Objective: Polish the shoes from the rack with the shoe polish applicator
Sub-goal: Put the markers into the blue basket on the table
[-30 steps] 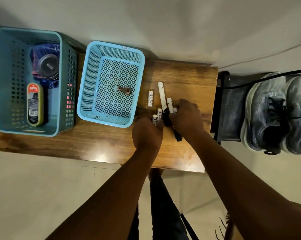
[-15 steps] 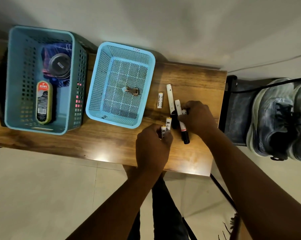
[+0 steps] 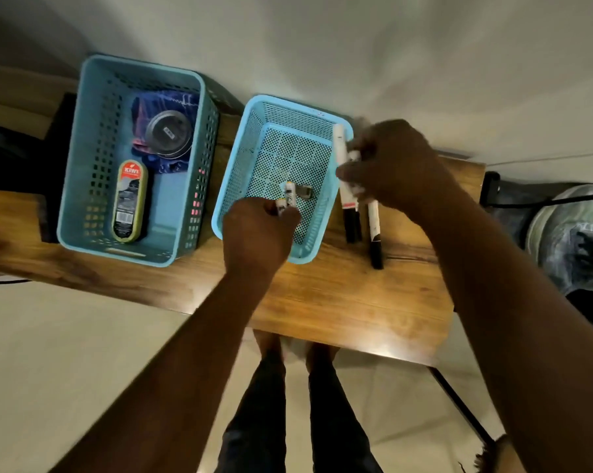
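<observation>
We grip batteries in our left hand [image 3: 259, 233] and markers in our right hand [image 3: 394, 165]; shoe polish applicator [image 3: 130, 200] lies lengthwise leftward, nearer the left.

Shoe polish applicator [image 3: 129, 201]: oval, olive-green rim, red "KIWI" label at far end, barcode at near end. Lies flat, lengthwise, on floor of teal basket [image 3: 83, 158] at left of wooden table [image 3: 339, 302]; just near-left of a round tin. Shoes [image 3: 575, 240]: grey w/ dark laces, on dark rack at far right edge of view, blurred, partly cut off.
</observation>
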